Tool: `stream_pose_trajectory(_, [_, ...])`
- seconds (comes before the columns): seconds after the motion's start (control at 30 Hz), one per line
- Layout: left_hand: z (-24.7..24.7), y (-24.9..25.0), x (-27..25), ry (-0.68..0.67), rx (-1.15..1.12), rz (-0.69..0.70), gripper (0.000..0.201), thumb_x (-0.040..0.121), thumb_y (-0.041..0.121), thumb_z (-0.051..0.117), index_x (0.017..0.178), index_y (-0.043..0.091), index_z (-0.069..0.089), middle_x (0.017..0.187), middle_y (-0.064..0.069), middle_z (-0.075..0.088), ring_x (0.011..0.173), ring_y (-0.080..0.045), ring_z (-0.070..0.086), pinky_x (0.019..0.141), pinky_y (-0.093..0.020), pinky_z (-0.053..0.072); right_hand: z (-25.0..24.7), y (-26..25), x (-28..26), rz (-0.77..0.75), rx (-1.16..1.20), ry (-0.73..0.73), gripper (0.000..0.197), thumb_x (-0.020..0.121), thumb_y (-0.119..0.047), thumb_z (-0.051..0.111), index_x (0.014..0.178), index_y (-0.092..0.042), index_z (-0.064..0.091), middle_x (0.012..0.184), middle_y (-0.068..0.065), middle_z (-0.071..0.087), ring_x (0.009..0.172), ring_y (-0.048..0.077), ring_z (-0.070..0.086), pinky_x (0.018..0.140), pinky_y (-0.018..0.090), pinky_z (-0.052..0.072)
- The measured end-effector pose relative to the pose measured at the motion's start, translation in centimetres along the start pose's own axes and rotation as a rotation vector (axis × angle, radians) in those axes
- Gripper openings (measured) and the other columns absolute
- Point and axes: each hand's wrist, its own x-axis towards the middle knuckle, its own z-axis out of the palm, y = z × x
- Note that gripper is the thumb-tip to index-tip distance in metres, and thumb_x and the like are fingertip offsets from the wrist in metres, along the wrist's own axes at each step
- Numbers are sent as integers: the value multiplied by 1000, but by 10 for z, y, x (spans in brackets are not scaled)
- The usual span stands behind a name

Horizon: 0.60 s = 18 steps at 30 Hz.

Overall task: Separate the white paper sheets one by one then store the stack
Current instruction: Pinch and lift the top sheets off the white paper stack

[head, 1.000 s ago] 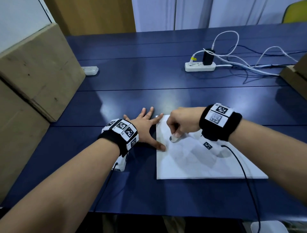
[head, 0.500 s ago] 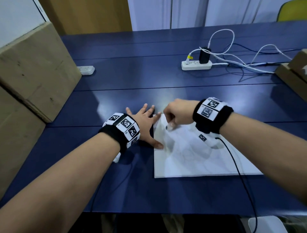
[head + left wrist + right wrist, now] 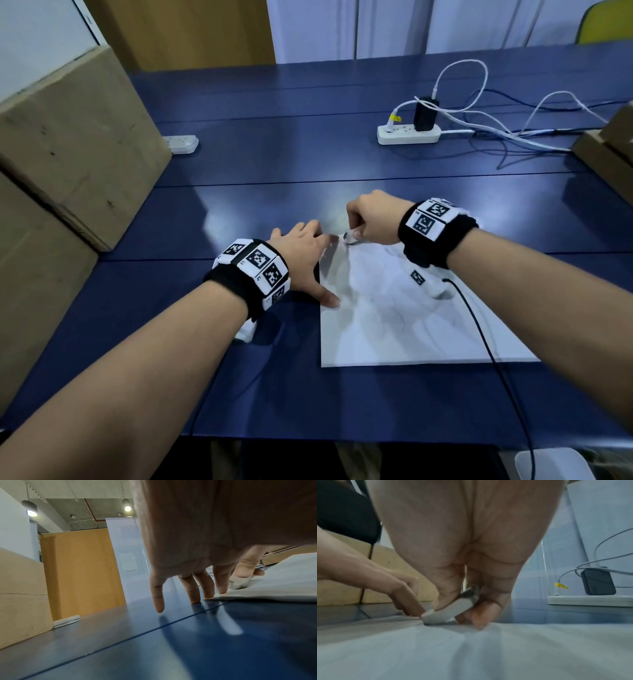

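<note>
I am looking at the stack of white paper sheets [image 3: 404, 329], which is lying flat on the blue table [image 3: 274, 205] in front of me, its near edge running roughly parallel to the table's near edge. The paper is plain white and unprinted, with soft shadows and faint ripples crossing its surface. Its far left corner [image 3: 349, 238] is curling up off the stack, rolled back on itself into a small loop; in the right wrist view this lifted corner [image 3: 452, 609] is showing as a bent white flap standing clear of the sheets below. From the left wrist view, the stack's left edge [image 3: 257, 597] is lying low against the table, slightly wavy.
</note>
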Motion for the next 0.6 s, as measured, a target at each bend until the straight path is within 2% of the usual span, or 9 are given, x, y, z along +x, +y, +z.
stream_pose_trajectory(0.07, [-1, 0, -1, -14, 2, -15, 113, 50, 84, 71, 141, 26, 38, 123, 2, 36, 121, -21, 39, 95, -49, 41, 0, 1, -6, -35, 10, -52, 10, 82, -24, 72, 81, -21, 62, 85, 0, 67, 87, 23, 63, 73, 31, 50])
stream_pose_trajectory(0.17, [-4, 2, 1, -20, -2, -21, 115, 49, 82, 74, 143, 26, 39, 121, 2, 37, 118, -20, 40, 92, -47, 46, 1, -3, -19, -130, 7, -334, 17, 78, -19, 78, 74, -27, 63, 78, -8, 69, 73, 12, 60, 66, 24, 46])
stream_pose_trajectory(0.2, [-5, 2, 2, -19, -8, -23, 116, 47, 81, 75, 143, 27, 39, 120, 2, 38, 117, -20, 41, 91, -46, 47, 2, -5, -20, -141, -10, -380, 18, 78, -19, 78, 73, -28, 63, 77, -9, 68, 72, 11, 59, 65, 23, 45])
stream_pose_trajectory(0.23, [-6, 3, 3, -20, -15, -25, 117, 46, 81, 76, 144, 26, 40, 120, 2, 38, 117, -21, 41, 90, -45, 49, 2, -5, -19, -140, -21, -358, 17, 79, -19, 77, 74, -28, 63, 76, -10, 67, 72, 12, 59, 64, 24, 45])
stream_pose_trajectory(0.3, [-7, 4, 4, -30, -31, -31, 119, 44, 79, 78, 144, 25, 41, 119, 2, 38, 117, -22, 41, 90, -46, 50, 1, -3, -11, -85, -13, -195, 11, 80, -23, 75, 80, -25, 65, 76, -9, 64, 78, 17, 60, 68, 28, 46])
stream_pose_trajectory(0.4, [-9, 5, 3, -42, -48, -52, 118, 43, 77, 81, 142, 23, 42, 119, 1, 38, 118, -22, 41, 92, -48, 50, -2, 1, -3, 3, 38, -19, 10, 83, -26, 72, 86, -20, 64, 87, 1, 68, 90, 24, 63, 78, 35, 53])
stream_pose_trajectory(0.47, [-9, 5, 3, -46, -56, -58, 117, 44, 76, 82, 141, 23, 43, 119, 1, 38, 119, -22, 40, 93, -48, 49, -2, 1, -7, -9, 60, -54, 10, 82, -25, 73, 84, -21, 64, 84, 0, 68, 82, 21, 63, 76, 35, 54])
stream_pose_trajectory(0.53, [-8, 5, 3, -50, -67, -64, 115, 44, 75, 82, 141, 24, 44, 119, 1, 37, 119, -22, 39, 95, -47, 49, 1, -1, -17, -74, 86, -219, 9, 80, -18, 75, 83, -20, 66, 72, -7, 66, 65, 15, 61, 65, 29, 51])
stream_pose_trajectory(0.6, [-8, 5, 3, -47, -73, -69, 110, 44, 74, 83, 136, 24, 47, 117, 1, 37, 117, -22, 40, 95, -47, 49, 5, -5, -24, -109, 84, -325, 9, 81, -16, 75, 83, -20, 67, 65, -11, 63, 60, 11, 58, 59, 25, 47])
